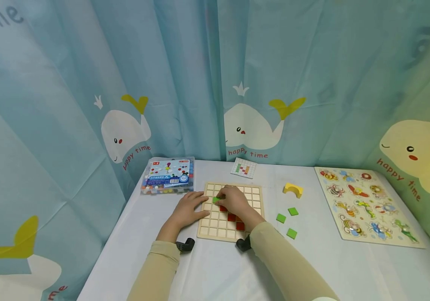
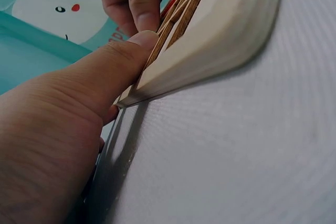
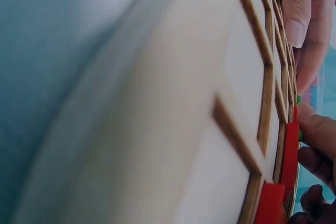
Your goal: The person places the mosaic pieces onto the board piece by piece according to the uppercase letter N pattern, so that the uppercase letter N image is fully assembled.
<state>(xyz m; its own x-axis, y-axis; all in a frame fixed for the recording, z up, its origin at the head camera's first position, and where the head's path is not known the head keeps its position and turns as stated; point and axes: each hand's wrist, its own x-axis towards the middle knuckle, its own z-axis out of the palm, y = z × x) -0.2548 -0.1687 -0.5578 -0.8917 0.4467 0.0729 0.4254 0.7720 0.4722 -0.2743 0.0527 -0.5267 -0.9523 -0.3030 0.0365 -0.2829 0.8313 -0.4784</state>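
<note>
A square wooden grid board point(image 1: 217, 235) lies on the table with several red tiles point(image 1: 240, 226) in a slanting row of its cells. My right hand point(image 1: 233, 200) reaches over the board, thumb and fingers bent together at a green tile point(image 1: 216, 200) just beyond the upper end of the red row. In the right wrist view, slivers of green show beside the thumb point(image 3: 317, 127). My left hand point(image 1: 188, 209) rests at the board's left side with fingers extended. Its thumb point(image 2: 118, 59) lies on the wooden rim in the left wrist view.
Three loose green tiles point(image 1: 281, 218) lie right of the board, below a yellow arch block point(image 1: 293, 190). A pattern card point(image 1: 243, 167) sits behind the board. At back left stands a box of colored beads point(image 1: 167, 174); an insect puzzle board point(image 1: 369, 205) lies far right. Curtains point(image 1: 199, 83) enclose the table.
</note>
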